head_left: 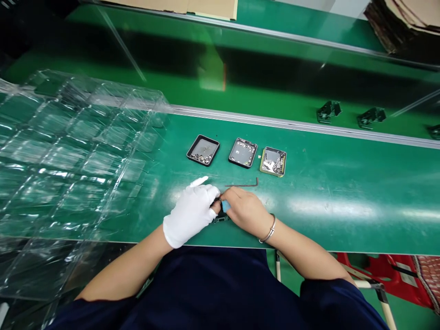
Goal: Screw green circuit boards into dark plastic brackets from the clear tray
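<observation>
My left hand (193, 211), in a white glove with bare fingertips showing, is closed on a small dark part (221, 217) near the table's front edge. From the other side my right hand (248, 211), bare and with a bangle at the wrist, pinches at the same part; a bit of light blue (226, 206) shows by its fingers. Most of the dark part is hidden by both hands. Just beyond them lies a hex key (242, 185). Farther back stand three small trays of metal pieces: a left one (192, 153), a middle one (243, 151) and a right one (283, 162).
Clear plastic compartment trays (89, 128) cover the left side of the green table (343, 183). Behind a metal rail (240, 120) several dark assembled parts (329, 112) stand at the right. Cardboard (412, 18) is stacked at the upper right. A red chair (388, 275) is at lower right.
</observation>
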Demonstrator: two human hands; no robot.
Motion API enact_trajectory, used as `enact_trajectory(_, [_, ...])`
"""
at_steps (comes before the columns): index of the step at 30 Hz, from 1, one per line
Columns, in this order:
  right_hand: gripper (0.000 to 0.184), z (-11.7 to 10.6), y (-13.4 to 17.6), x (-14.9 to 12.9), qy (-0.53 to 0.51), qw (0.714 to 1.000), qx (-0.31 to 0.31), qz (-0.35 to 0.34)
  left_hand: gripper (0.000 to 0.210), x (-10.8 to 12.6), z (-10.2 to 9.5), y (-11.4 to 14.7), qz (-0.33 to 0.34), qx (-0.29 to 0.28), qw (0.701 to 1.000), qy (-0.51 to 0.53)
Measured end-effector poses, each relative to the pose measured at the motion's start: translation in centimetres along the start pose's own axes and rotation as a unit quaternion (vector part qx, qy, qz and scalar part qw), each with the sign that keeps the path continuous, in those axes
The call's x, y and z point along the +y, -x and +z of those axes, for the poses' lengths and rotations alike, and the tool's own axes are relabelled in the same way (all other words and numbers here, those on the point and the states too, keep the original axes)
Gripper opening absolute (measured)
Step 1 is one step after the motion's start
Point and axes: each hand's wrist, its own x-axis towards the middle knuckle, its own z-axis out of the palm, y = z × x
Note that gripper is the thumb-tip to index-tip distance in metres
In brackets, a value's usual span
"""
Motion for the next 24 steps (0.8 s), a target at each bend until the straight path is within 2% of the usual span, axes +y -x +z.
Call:
enact_trajectory(2, [0.018,-0.3,-0.1,0.6,-0.024,0.999,0.018,0.028,0.010,-0.5,-0.2,0.2,-0.011,0.008,0.999,0.048])
enact_trajectory(3, [0.017,-0.5,-0.1,1.0,-0.039,0.997,0.032,0.051,0.014,-0.7,-0.3,0.4,-0.026,0.018,0.996,0.081])
enact_trajectory(6, [0.017,-0.9,-0.3,2.5,-0.080,0.988,0.052,0.125,0.045,-1.3,-0.3,1.2,-0.067,0.053,0.983,0.161])
enact_trajectory(8, [0.020,-0.9,-0.4,3.1,-0.086,0.986,0.020,0.144,0.058,-1.3,0.1,2.0,-0.058,0.048,0.983,0.166])
enact_trajectory(11, [0.025,-0.7,-0.5,3.7,-0.064,0.990,-0.027,0.120,0.057,-0.8,1.2,2.9,-0.049,0.032,0.990,0.124])
enact_trajectory(14, [0.030,-0.7,-0.5,4.2,-0.014,0.996,0.000,0.086,0.045,-0.8,2.0,3.5,-0.075,0.039,0.990,0.111])
enact_trajectory(18, [0.035,-0.3,-0.9,5.0,0.031,0.998,-0.002,0.058,0.059,-1.8,2.3,4.1,-0.084,0.044,0.985,0.141])
enact_trajectory(21, [0.032,-0.2,-1.0,5.1,-0.024,0.998,0.002,0.061,0.052,-2.5,2.2,4.4,-0.112,0.030,0.982,0.146])
enact_trajectory(24, [0.033,-0.3,-1.0,4.8,-0.118,0.992,-0.032,0.035,0.050,-2.9,2.4,4.5,-0.135,0.031,0.978,0.154])
